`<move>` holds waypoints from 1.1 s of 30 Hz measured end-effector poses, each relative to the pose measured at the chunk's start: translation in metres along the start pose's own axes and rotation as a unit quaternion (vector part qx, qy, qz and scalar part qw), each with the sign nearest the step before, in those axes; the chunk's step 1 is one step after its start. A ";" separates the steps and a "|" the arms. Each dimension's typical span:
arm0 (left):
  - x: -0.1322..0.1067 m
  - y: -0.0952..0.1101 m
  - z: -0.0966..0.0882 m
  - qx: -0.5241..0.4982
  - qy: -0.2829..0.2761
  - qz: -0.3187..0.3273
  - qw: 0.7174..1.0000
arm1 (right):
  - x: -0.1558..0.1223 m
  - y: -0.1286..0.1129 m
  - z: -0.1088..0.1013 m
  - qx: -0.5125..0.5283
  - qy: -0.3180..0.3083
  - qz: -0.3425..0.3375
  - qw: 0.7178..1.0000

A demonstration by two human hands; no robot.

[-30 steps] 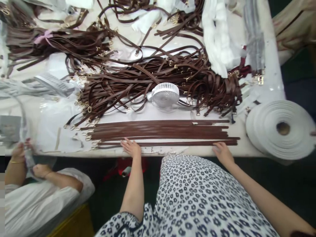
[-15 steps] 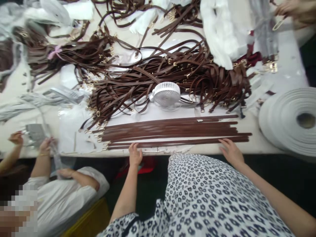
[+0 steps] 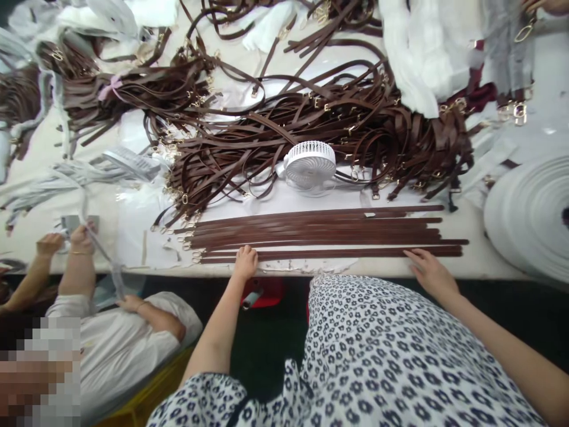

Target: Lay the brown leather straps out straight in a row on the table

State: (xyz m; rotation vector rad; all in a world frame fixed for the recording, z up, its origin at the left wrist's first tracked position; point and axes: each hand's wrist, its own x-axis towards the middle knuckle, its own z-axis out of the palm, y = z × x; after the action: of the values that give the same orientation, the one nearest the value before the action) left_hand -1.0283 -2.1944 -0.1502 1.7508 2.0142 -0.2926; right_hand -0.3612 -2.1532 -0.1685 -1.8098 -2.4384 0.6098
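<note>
The left grip (image 3: 245, 264) and right grip (image 3: 430, 271) were released, open and spread, fingertips resting on the nearest of the straight brown leather straps (image 3: 320, 237). The straps lay in a parallel row on the counter (image 3: 480, 264) just ahead of both grips, apparently laid apart and kept straight under that light touch. Farther ahead sat a tangled heap of buckled straps (image 3: 355, 142) around a small white fan (image 3: 310, 165).
</note>
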 end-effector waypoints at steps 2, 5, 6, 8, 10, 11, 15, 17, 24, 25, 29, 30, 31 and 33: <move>0.000 0.001 -0.003 0.007 0.008 -0.014 1.000 | 0.000 -0.001 -0.002 0.012 0.000 0.017 1.000; -0.004 0.002 -0.008 0.006 0.034 -0.053 0.998 | 0.000 -0.003 -0.004 0.014 0.003 0.043 0.999; -0.006 0.003 -0.008 0.004 0.047 -0.069 0.996 | 0.000 -0.004 -0.004 0.017 0.004 0.052 0.999; -0.012 0.012 -0.004 -0.005 0.086 -0.104 0.991 | -0.001 -0.009 -0.002 0.025 0.012 0.072 0.997; -0.018 0.031 0.008 -0.014 0.136 -0.139 0.981 | -0.002 -0.017 0.003 0.036 0.027 0.100 0.994; -0.020 0.044 0.017 -0.020 0.159 -0.157 0.975 | -0.002 -0.022 0.007 0.042 0.036 0.117 0.992; -0.008 0.098 0.050 -0.047 0.214 -0.207 0.954 | 0.008 -0.041 0.028 0.073 0.056 0.170 0.981; 0.007 0.109 0.055 -0.065 0.231 -0.217 0.946 | 0.018 -0.045 0.034 0.093 0.059 0.177 0.978; 0.039 0.082 0.029 -0.142 0.269 -0.206 0.930 | 0.046 -0.036 0.012 0.178 0.101 0.166 0.965; 0.040 0.082 0.026 -0.153 0.277 -0.205 0.926 | 0.051 -0.035 0.007 0.187 0.118 0.173 0.960; 0.044 0.106 0.024 -0.209 0.300 -0.169 0.915 | 0.096 -0.040 -0.008 0.231 0.167 0.181 0.941; 0.046 0.119 0.024 -0.226 0.298 -0.148 0.916 | 0.115 -0.045 -0.011 0.245 0.168 0.174 0.939; 0.048 0.134 0.025 -0.241 0.293 -0.124 0.917 | 0.136 -0.052 -0.014 0.258 0.168 0.167 0.937; 0.049 0.170 0.027 -0.272 0.275 -0.071 0.919 | 0.184 -0.068 -0.017 0.279 0.169 0.163 0.931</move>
State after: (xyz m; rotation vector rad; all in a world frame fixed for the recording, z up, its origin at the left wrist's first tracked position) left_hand -0.8618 -2.1339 -0.1740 1.4166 2.2936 0.7372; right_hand -0.4765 -1.9935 -0.1659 -1.8713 -1.5478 0.8234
